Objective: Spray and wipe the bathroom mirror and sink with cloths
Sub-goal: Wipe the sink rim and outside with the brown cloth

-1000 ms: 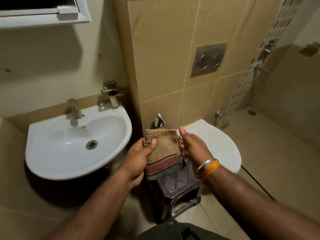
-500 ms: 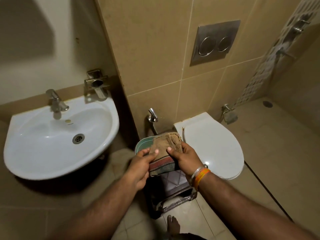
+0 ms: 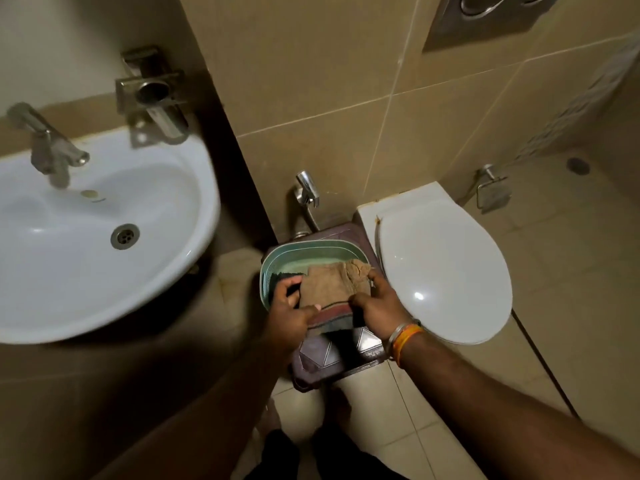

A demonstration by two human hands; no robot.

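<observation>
Both hands hold a folded brown cloth (image 3: 332, 285) over a green basin (image 3: 311, 249) on a dark stool (image 3: 332, 358): the left hand (image 3: 289, 315) grips its left edge, the right hand (image 3: 375, 306) its right. A white sink (image 3: 86, 237) lies left, a closed toilet (image 3: 440, 271) right.

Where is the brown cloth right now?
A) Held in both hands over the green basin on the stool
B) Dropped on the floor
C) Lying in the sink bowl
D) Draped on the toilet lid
A: the left hand and right hand grip the brown cloth above the green basin on the stool.
</observation>
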